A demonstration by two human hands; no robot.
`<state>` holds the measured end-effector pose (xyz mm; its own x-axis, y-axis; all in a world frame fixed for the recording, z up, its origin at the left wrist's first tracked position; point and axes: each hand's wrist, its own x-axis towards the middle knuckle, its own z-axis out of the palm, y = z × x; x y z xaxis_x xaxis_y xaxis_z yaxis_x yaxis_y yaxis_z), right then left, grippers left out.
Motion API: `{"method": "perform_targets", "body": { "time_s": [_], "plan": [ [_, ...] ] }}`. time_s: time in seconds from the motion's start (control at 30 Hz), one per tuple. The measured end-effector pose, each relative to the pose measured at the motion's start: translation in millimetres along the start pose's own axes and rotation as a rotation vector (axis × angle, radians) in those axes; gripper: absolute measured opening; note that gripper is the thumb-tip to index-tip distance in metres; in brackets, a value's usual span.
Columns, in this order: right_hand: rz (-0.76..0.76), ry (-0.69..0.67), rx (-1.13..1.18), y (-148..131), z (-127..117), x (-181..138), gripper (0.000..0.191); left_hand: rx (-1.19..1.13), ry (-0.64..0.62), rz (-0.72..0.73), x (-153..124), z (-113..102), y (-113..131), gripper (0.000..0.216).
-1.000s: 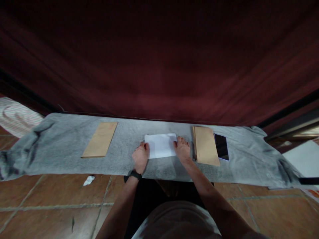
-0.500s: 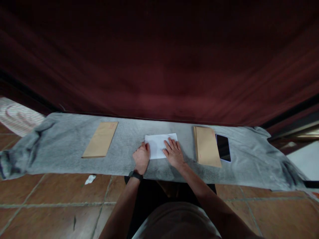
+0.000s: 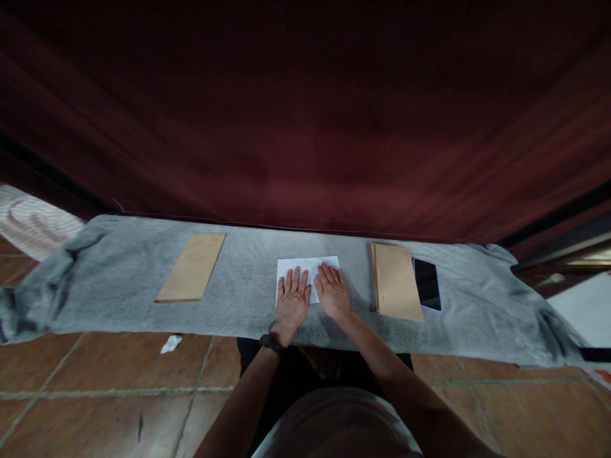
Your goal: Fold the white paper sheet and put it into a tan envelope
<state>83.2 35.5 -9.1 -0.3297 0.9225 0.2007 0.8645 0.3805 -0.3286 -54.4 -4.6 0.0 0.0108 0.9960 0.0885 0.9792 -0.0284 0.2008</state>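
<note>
Lying flat now on white paper [image 3: 308,268], left hand [image 3: 291,299] moved in beside right hand [image 3: 331,295], both open-palmed.

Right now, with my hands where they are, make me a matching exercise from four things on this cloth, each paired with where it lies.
Things:
1. white sheet
2. single brown envelope
3. stack of brown envelopes
4. phone

Places:
A. farthest right on the grey cloth, dark screen up
B. alone, well to the left of both hands
C. under the flat left hand and right hand
D. between the right hand and the phone

Pairs: 1-C, 2-B, 3-D, 4-A
</note>
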Motion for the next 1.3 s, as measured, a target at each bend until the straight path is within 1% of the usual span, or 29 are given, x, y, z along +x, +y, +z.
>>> {"method": "perform_targets", "body": {
  "time_s": [0.13, 0.23, 0.3, 0.37, 0.47, 0.57, 0.7, 0.77, 0.83, 0.93, 1.0, 1.07, 1.2, 1.23, 1.3],
  "plan": [
    [-0.115, -0.029, 0.062, -21.4, 6.2, 17.1, 0.05, 0.036, -0.052, 0.032, 0.6, 2.8, -4.7, 0.06],
    [-0.126, -0.042, 0.044, -26.4, 14.0, 22.1, 0.05, 0.037, -0.051, 0.039, -0.1, 3.6, -5.6, 0.063],
    [-0.107, -0.029, 0.016, -19.3, 16.6, 21.0, 0.05, 0.03, -0.025, 0.028, -0.2, 4.9, -4.7, 0.061],
    [-0.089, 0.001, -0.013, -5.9, 15.9, 18.3, 0.05, 0.023, 0.006, 0.007, 0.5, 6.5, -2.9, 0.059],
    [-0.06, 0.044, -0.052, 17.6, 9.9, 14.3, 0.051, 0.007, 0.044, -0.038, 2.2, 8.3, -1.4, 0.058],
    [-0.026, 0.042, -0.084, 34.5, 2.7, 12.0, 0.053, -0.014, 0.076, -0.095, 4.5, 8.3, -6.4, 0.059],
    [0.005, 0.046, -0.101, 41.3, -1.0, 10.1, 0.056, -0.01, 0.133, -0.213, 10.5, 4.8, -16.9, 0.061],
    [0.013, 0.058, -0.098, 40.3, -0.7, 9.6, 0.056, 0.003, 0.158, -0.241, 15.5, 2.9, -13.6, 0.061],
    [0.016, 0.061, -0.094, 38.7, -0.4, 9.4, 0.056, 0.003, 0.144, -0.172, 21.8, 2.7, -1.2, 0.059],
    [0.022, 0.054, -0.089, 37.5, -1.7, 9.0, 0.054, -0.025, 0.059, 0.023, 31.6, 5.9, 23.9, 0.054],
    [0.025, 0.048, -0.084, 37.6, -3.8, 8.6, 0.052, -0.037, 0.024, 0.081, 36.7, 8.7, 33.4, 0.053],
    [0.027, 0.041, -0.078, 37.3, -6.1, 8.9, 0.051, -0.028, 0.023, 0.082, 39.5, 10.5, 32.6, 0.053],
    [0.065, 0.035, -0.062, 28.0, -7.4, 15.3, 0.05, 0.023, 0.051, 0.051, 39.2, 10.9, 14.1, 0.055],
    [0.055, 0.028, -0.047, 23.4, -6.4, 18.1, 0.05, 0.037, 0.054, 0.048, 38.4, 10.6, 10.1, 0.055],
    [-0.019, -0.004, 0.001, 12.8, -3.0, 23.9, 0.05, 0.062, 0.045, 0.067, 36.7, 10.2, 5.4, 0.056]
  ]
}}
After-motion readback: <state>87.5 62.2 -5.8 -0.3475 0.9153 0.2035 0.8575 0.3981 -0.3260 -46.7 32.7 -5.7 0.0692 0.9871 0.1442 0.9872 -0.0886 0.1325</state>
